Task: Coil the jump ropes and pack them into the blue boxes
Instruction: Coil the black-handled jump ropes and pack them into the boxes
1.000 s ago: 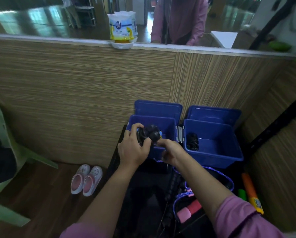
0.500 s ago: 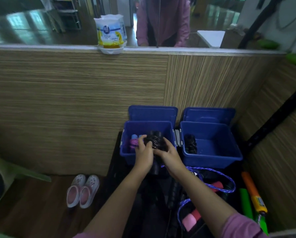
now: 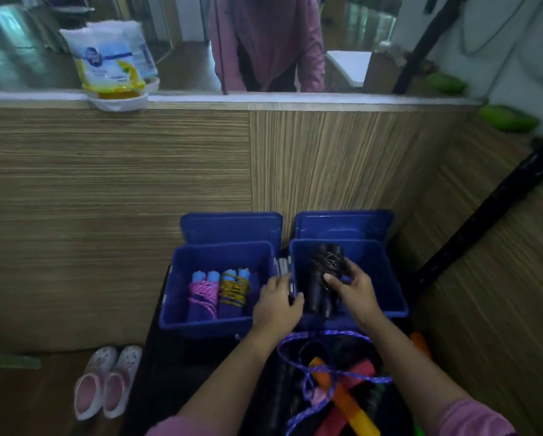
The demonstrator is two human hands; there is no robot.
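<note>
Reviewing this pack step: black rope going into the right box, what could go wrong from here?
1. The right hand holds the black coiled rope only from one side; the coil may spring loose on release.
2. The loose purple rope lies under both forearms and could snag on withdrawal.

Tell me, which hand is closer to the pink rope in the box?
The left hand. It rests at the divide between the two blue boxes, just right of the pink rope. The right hand is farther away, holding the black rope in the right box.
</note>
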